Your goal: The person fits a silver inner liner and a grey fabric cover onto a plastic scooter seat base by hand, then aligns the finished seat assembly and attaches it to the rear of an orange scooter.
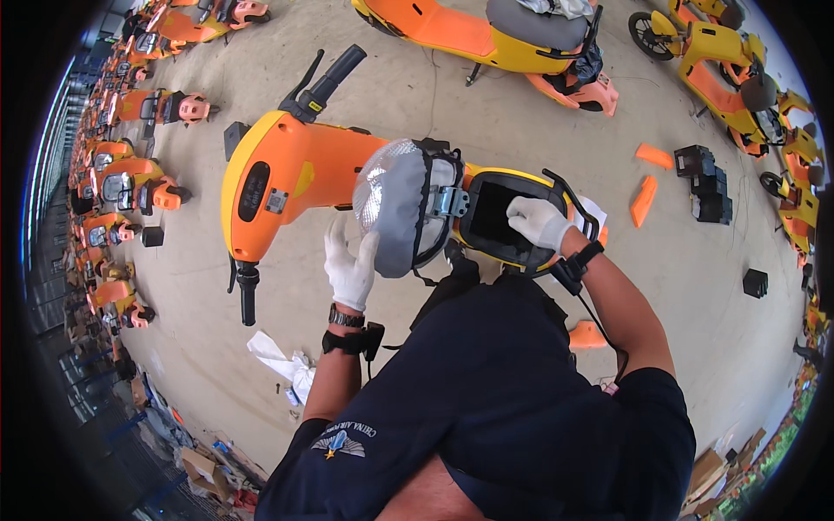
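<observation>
An orange and yellow scooter [326, 161] stands in front of me, its handlebar to the left. Its grey seat [398, 234], partly under clear plastic wrap [382, 178], is tipped up toward the handlebar, and a metal hinge [452, 202] shows. To the right lies the black storage compartment [495, 213], uncovered. My left hand [350, 267], in a white glove, is beside the seat with its fingers apart, holding nothing. My right hand [539, 223], also gloved, is over the compartment's right part with fingers curled; whatever they hold, if anything, is hidden.
Another scooter [452, 35] stands ahead, with more in rows at left and right. Orange panels [643, 201] and black boxes [704, 184] lie on the floor to the right. White plastic sheeting [282, 360] lies left of me. A black grab rail [573, 200] curves behind the compartment.
</observation>
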`<state>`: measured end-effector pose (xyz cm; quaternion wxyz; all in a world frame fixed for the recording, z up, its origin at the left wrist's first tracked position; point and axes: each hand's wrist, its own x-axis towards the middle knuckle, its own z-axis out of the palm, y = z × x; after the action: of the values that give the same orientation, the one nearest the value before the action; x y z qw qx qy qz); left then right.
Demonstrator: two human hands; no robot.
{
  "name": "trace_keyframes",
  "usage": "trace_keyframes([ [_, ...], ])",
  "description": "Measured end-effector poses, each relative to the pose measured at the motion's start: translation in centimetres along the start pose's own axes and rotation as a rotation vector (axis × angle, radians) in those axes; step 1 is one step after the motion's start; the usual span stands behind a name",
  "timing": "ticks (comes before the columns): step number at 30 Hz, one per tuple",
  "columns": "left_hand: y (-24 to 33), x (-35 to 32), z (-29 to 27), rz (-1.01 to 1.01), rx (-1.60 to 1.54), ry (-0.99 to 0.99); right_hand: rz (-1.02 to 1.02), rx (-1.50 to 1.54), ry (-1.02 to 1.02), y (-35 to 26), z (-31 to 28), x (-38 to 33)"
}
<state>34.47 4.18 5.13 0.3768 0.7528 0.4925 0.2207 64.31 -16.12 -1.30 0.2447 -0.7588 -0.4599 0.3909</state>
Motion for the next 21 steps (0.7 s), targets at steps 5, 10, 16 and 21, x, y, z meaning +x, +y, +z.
trace_keyframes([
  [5,1.6,3.4,2.3,0.306,0.181,-0.018,0.149,0.207,0.125,2.2,1.5,-7.0],
  [10,-2.0,5.4,3.7,0.139,0.044,-0.052,0.288,0.374,0.185,4.8,3.8,-11.5],
  [16,-2.0,6.0,4.4,0.125,0.112,-0.053,0.333,0.411,0.193,6.0,5.5,-13.5],
  [21,-1.6,5.0,4.4,0.108,0.141,0.028,0.190,0.393,0.101,3.4,3.4,-10.0],
])
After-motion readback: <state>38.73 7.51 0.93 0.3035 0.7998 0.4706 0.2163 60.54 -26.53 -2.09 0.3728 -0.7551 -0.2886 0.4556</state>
